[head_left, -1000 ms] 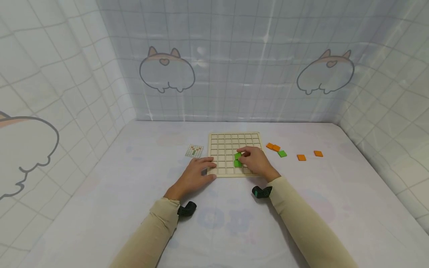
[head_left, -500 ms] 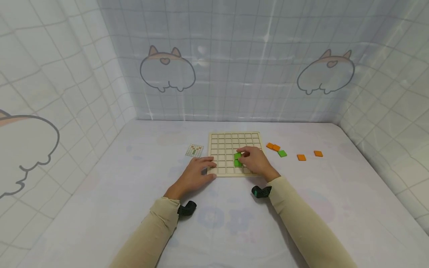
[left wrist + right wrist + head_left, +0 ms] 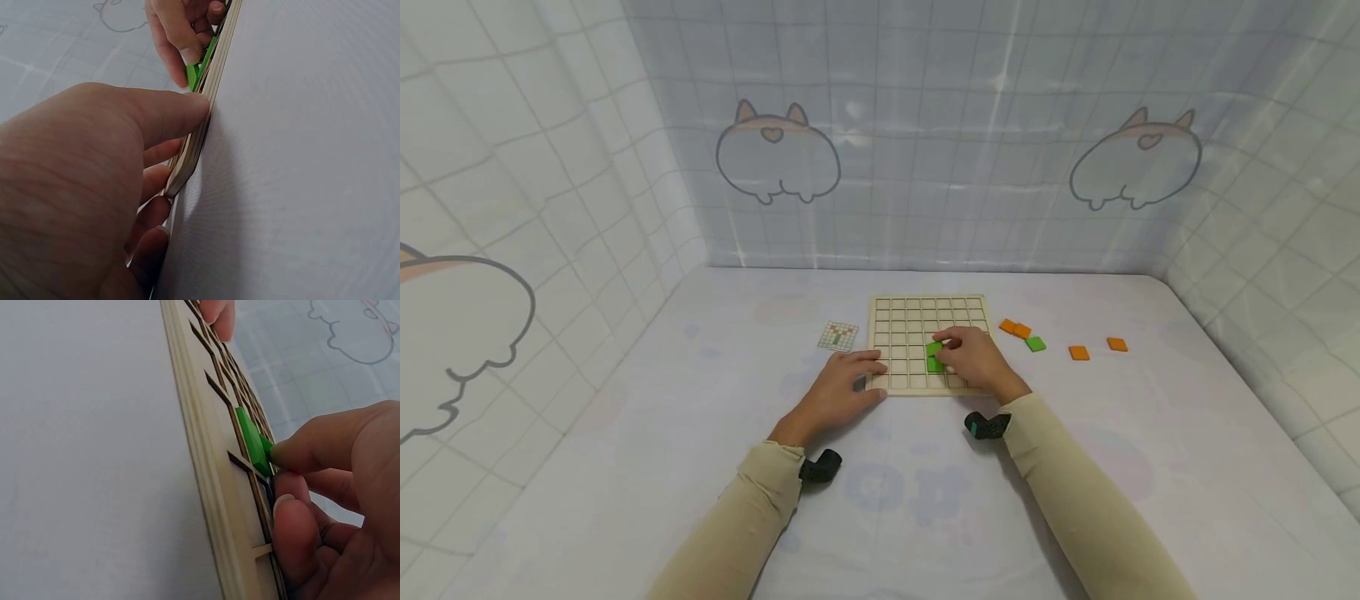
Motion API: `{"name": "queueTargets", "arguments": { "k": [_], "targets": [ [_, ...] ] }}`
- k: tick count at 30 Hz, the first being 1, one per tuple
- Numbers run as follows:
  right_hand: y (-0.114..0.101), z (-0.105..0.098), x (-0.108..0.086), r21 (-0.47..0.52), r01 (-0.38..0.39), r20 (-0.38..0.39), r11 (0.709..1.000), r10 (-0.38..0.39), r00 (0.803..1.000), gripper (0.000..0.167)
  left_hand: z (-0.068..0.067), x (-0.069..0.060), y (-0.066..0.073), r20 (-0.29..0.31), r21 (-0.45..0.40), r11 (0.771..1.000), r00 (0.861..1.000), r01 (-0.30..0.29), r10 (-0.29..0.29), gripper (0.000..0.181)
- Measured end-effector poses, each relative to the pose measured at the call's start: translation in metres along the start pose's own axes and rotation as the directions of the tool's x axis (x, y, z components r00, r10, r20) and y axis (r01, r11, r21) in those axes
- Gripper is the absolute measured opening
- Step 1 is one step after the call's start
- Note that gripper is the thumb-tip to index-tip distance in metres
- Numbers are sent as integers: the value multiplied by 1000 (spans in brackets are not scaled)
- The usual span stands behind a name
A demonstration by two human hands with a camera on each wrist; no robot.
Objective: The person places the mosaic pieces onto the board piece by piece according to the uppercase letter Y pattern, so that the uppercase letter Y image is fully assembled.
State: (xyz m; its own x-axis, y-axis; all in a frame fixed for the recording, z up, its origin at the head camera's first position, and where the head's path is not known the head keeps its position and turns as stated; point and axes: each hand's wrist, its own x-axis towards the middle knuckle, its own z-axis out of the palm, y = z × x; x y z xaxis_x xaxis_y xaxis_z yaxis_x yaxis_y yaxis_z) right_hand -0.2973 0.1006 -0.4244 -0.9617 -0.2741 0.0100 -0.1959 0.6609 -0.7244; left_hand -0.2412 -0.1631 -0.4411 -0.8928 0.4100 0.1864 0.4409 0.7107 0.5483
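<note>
A pale wooden grid board (image 3: 895,317) lies on the table in the head view. Its left edge and near left corner are touched by my left hand (image 3: 842,390), whose fingers rest relaxed there; the left wrist view shows the thumb (image 3: 169,112) against the board's near side. Over the grid, my right hand (image 3: 973,358) pinches a green square tile (image 3: 933,348), partly hidden by fingers. Another green tile (image 3: 935,364) sits just nearer on the board. In the right wrist view this nearer green tile (image 3: 251,439) lies in a grid cell, close beside the thumb.
A small printed pattern card (image 3: 838,336) lies left of the board. On the right lie a loose green tile (image 3: 1036,344), two touching orange tiles (image 3: 1015,328), and two separate orange tiles, one nearer (image 3: 1078,353) and one farther right (image 3: 1117,344). A patterned curtain (image 3: 955,192) hangs behind.
The head view has shifted very slightly. Both hands and the tiles keep their places on and around the board.
</note>
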Motion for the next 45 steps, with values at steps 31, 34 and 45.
{"name": "queueTargets", "arguments": {
  "k": [31, 34, 45],
  "targets": [
    [-3, 1, 1, -27, -5, 2, 1000, 5, 1000, 35, 1, 0, -1, 7, -18, 999, 999, 48, -48, 40],
    [-3, 1, 2, -43, -2, 1, 999, 2, 1000, 35, 0, 0, -1, 6, -18, 999, 999, 44, -44, 40],
    [1, -2, 1, 61, 12, 3, 998, -12, 1000, 37, 0, 0, -2, 12, -6, 999, 999, 37, -37, 40]
  ]
}}
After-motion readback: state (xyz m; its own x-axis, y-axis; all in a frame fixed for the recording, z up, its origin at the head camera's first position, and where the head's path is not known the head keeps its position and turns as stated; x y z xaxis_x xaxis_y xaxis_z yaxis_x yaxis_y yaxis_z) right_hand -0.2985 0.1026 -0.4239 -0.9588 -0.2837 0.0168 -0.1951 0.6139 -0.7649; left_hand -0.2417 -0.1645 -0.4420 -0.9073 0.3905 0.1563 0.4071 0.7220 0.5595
